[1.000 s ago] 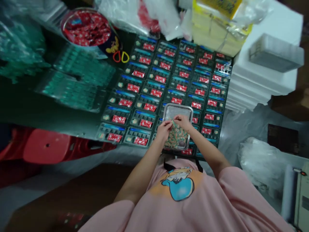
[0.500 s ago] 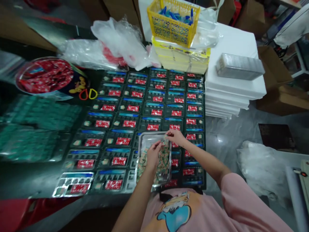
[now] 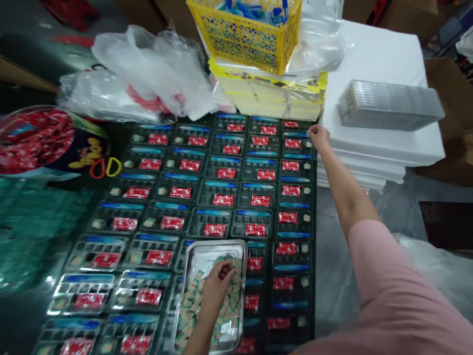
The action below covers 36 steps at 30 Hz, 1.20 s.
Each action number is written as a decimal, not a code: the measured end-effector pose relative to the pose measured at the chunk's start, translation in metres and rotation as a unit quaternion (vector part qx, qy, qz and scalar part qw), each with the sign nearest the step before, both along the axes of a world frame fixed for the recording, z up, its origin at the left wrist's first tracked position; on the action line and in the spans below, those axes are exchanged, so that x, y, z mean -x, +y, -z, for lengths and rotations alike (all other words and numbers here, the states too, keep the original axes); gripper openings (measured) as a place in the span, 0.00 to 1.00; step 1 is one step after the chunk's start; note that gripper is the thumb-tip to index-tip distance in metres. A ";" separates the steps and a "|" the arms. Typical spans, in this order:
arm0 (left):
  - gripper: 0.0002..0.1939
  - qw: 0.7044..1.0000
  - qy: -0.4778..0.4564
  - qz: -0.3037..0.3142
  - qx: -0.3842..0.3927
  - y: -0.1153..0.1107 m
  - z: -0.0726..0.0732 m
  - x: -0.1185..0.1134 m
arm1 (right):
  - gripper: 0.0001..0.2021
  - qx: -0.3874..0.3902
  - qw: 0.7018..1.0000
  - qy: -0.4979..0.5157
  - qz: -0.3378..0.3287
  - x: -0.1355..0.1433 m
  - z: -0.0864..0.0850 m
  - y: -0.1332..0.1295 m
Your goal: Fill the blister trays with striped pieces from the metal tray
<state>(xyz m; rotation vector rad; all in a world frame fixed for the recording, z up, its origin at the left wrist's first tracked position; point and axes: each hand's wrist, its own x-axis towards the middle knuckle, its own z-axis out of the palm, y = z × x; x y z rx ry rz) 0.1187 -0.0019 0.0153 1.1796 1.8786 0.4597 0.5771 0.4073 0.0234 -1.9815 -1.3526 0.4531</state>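
My left hand point(image 3: 218, 283) is over a shallow metal tray point(image 3: 242, 296) in the lower middle, its fingertips pinched together. Whether a piece is between them is hidden. Many small tan-and-green blocks point(image 3: 190, 301) lie loose in that tray. Far out at the upper right, my right hand point(image 3: 320, 138) pinches at the right end of a black compartment tray. A pale bit, seemingly one of the small blocks point(image 3: 309, 133), shows at its fingertips. Rows of such compartment trays hold blue pens point(image 3: 291, 268) and red patterned packets point(image 3: 287, 249); those in the outer columns also hold a block.
A yellow basket point(image 3: 244, 42) of blue items stands on stacked yellow-edged packs point(image 3: 269, 96) at the back. White sheets point(image 3: 380, 54) carry a clear plastic stack point(image 3: 395, 106) at right. Scissors point(image 3: 105, 167), a tub of red packets point(image 3: 88, 148) and green bagged trays point(image 3: 37, 227) are left.
My right hand has left the metal tray and stretched forward to the far right column. My left hand stays over the blocks. The view has shifted closer to the table.
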 end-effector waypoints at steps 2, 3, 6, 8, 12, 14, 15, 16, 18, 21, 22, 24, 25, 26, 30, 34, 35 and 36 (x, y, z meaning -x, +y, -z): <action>0.16 1.000 0.005 -0.001 0.012 0.000 0.000 0.001 | 0.06 -0.020 0.999 -0.041 0.006 -0.012 0.008 0.031; 0.16 1.000 0.006 -0.002 0.017 0.000 0.000 0.002 | 0.07 -0.026 0.998 -0.057 0.003 -0.017 0.014 0.043; 0.15 1.000 0.005 -0.009 0.029 -0.001 -0.001 0.003 | 0.14 -0.024 0.995 -0.094 -0.018 -0.026 0.033 0.071; 0.15 0.999 0.006 -0.017 0.034 -0.001 -0.001 0.002 | 0.18 -0.019 0.993 -0.112 -0.035 -0.031 0.045 0.083; 0.14 0.999 0.014 -0.023 0.045 -0.001 -0.002 0.001 | 0.25 -0.011 0.991 -0.127 -0.049 -0.038 0.064 0.101; 0.14 0.999 0.014 -0.023 0.047 -0.001 -0.003 0.001 | 0.28 0.006 0.991 -0.126 -0.036 -0.041 0.070 0.107; 0.14 0.999 0.013 -0.022 0.046 -0.001 -0.003 0.001 | 0.30 0.008 0.992 -0.122 -0.029 -0.043 0.072 0.110; 0.14 0.999 0.012 -0.020 0.046 -0.001 -0.004 0.001 | 0.31 0.003 0.993 -0.117 -0.026 -0.043 0.073 0.111; 0.13 0.999 0.012 -0.014 0.047 -0.001 -0.005 0.001 | 0.33 -0.018 0.993 -0.110 -0.028 -0.041 0.072 0.112; 0.13 0.999 0.016 -0.009 0.045 -0.002 -0.003 0.003 | 0.29 0.002 0.992 -0.126 -0.014 -0.030 0.059 0.106; 0.12 0.999 0.018 -0.010 0.043 -0.003 -0.002 0.004 | 0.26 0.031 0.990 -0.137 0.001 -0.024 0.052 0.103; 0.12 0.999 0.020 -0.011 0.040 -0.005 0.000 0.005 | 0.19 0.091 0.982 -0.159 0.033 -0.013 0.037 0.096; 0.12 0.999 0.020 -0.011 0.039 -0.006 0.002 0.006 | 0.16 0.113 0.978 -0.169 0.045 -0.008 0.030 0.092; 0.11 0.999 0.020 -0.012 0.039 -0.008 0.003 0.006 | 0.15 0.128 0.974 -0.176 0.055 -0.004 0.024 0.089; 0.11 0.999 0.022 -0.009 0.038 -0.010 0.004 0.007 | 0.17 0.133 0.969 -0.199 0.053 0.003 0.011 0.081; 0.11 0.999 0.023 -0.001 0.042 -0.008 0.001 0.005 | 0.18 0.105 0.971 -0.210 0.042 0.003 0.010 0.076; 0.11 0.999 0.023 0.001 0.043 -0.007 0.000 0.004 | 0.17 0.100 0.973 -0.205 0.038 0.002 0.010 0.075; 0.11 0.999 0.022 0.003 0.043 -0.007 -0.001 0.004 | 0.16 0.102 0.974 -0.198 0.034 0.003 0.011 0.074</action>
